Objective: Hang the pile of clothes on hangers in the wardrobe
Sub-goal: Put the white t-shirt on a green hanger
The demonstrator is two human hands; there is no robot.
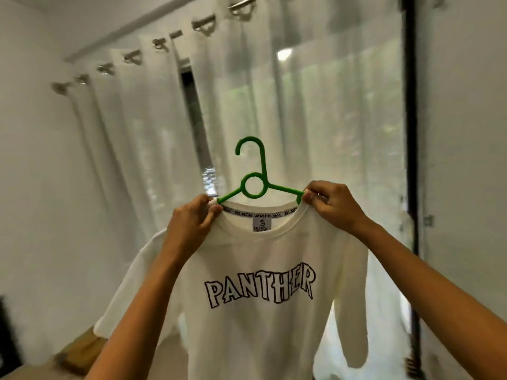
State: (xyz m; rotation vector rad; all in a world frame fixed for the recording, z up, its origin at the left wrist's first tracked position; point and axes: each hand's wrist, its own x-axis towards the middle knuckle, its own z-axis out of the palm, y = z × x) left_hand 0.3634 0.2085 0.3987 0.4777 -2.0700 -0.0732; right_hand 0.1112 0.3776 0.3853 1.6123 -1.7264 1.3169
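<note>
White T-shirt (260,270) was already on the green hanger (253,185), held up before the curtains (153,111). Left hand (189,226) and right hand (333,205) each pinched the collar at a hanger arm. Wardrobe and pile not in view; hanging up judged still to do.

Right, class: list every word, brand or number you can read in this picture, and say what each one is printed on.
"PANTHER": outlined letters across the chest of the white T-shirt.
"BLACK WHITE": repeated along the neck tape inside the collar; its ends blur.
"BLACK": on the grey neck label; anything below is hidden.
No text shows on the green hanger.
</note>
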